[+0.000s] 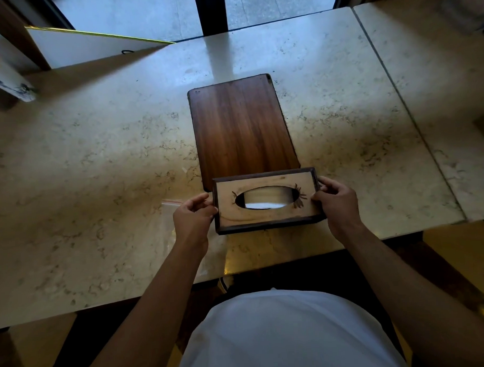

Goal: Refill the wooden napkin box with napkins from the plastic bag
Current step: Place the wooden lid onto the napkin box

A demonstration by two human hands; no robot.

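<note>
The wooden napkin box [266, 218] has an oval slot in its top, and white napkins show through that slot. It sits near the table's front edge, held at both short ends. My left hand [192, 216] grips its left end and my right hand [336, 200] grips its right end. A clear plastic bag [168, 221] with a red zip strip lies flat on the table, partly under my left hand and wrist. Whether the bag holds anything I cannot tell.
A dark wooden board [241, 128] lies on the marble table [97, 161] just behind the box. A white panel with a yellow edge [93, 45] leans at the back left. A seam [402, 103] splits off a second tabletop at the right.
</note>
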